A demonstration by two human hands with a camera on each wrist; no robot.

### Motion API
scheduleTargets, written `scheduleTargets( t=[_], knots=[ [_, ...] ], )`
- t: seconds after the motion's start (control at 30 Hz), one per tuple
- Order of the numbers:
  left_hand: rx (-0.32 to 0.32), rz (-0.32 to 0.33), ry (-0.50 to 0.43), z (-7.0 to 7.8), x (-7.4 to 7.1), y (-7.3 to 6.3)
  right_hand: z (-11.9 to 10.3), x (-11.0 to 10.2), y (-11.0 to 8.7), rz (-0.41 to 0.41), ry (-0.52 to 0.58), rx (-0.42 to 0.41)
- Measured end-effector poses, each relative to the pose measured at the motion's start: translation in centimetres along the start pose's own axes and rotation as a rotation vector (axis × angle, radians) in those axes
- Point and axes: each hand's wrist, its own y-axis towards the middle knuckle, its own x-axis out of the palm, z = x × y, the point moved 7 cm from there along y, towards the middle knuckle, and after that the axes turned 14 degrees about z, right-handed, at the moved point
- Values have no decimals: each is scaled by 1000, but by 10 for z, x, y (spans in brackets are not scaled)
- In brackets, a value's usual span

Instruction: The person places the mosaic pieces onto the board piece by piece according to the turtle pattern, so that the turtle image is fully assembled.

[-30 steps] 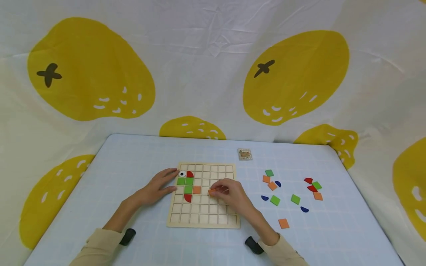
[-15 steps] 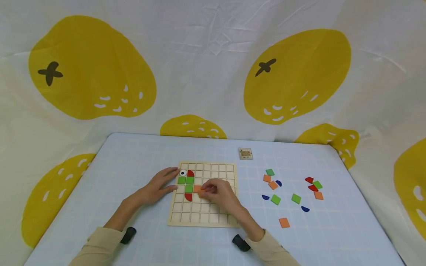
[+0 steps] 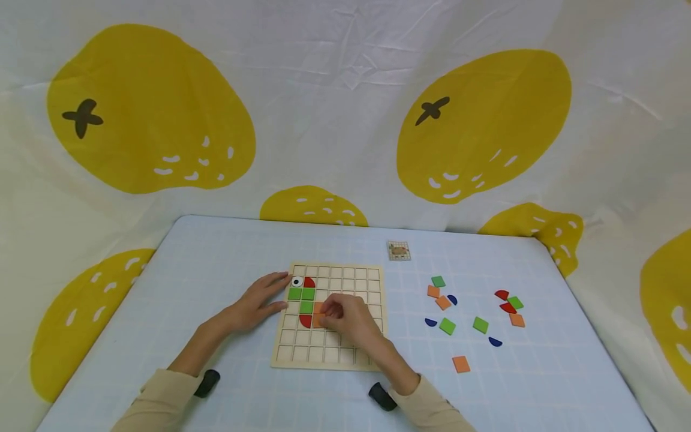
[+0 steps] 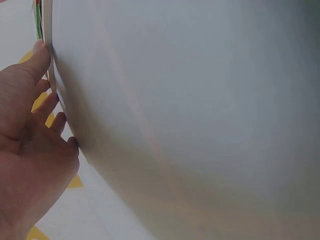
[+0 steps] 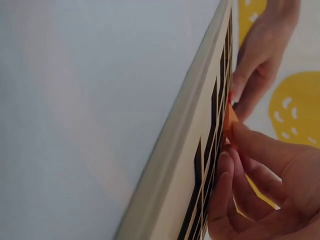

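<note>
A wooden grid board point(image 3: 288, 363) lies on the table in the head view. My right hand point(image 3: 353, 321) is over its middle, pinching an orange square tile point(image 3: 317, 321) by thumb and fingers. In the right wrist view that tile point(image 5: 229, 121) is tilted on the grid under the thumb. It sits right of a red quarter-round tile point(image 3: 305, 321) and just below another orange tile point(image 3: 318, 307). Several green tiles point(image 3: 306, 307), a second red piece point(image 3: 309, 282) and a white eye tile point(image 3: 297, 281) fill cells on the left. My left hand point(image 3: 251, 304) touches the board's left edge, fingers extended.
To the right lie loose tiles: several orange point(image 3: 461, 364), green point(image 3: 480, 324), blue half-round point(image 3: 495, 342) and red point(image 3: 507, 308) ones. A small picture card point(image 3: 399, 251) lies behind the board's right corner. A patterned curtain point(image 3: 335, 120) hangs behind the table.
My right hand has moved left across the board with the orange tile, down to the cell beside the lower red piece. My left hand has stayed put.
</note>
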Motion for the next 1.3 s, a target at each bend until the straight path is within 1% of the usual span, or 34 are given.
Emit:
scheduleTargets(
  t=[0.2,0.3,0.43,0.57,0.73,0.9,1.07,1.2,1.3],
  knots=[
    [-31,-12,11,-3,1,-1,-4,0,-3,21,-59,-16],
    [-34,-11,12,-4,2,-1,-4,0,-4,17,-63,-25],
    [-29,-11,7,-3,3,-1,-3,-6,-6,1,-56,-68],
    [-19,-5,7,-2,3,-1,1,-15,-10,-5,-57,-99],
    [-20,1,5,-1,1,-2,7,-28,-15,-27,-45,-100],
    [-24,0,0,-1,1,-2,13,-42,-21,-32,-64,-101],
    [-26,4,-1,-2,1,-2,19,-55,-29,-43,-57,-96],
    [-38,0,2,-4,2,-2,24,-65,-35,-31,-64,-89],
    [-42,-3,1,-4,3,-2,28,-74,-39,-12,-87,-99]
  ],
)
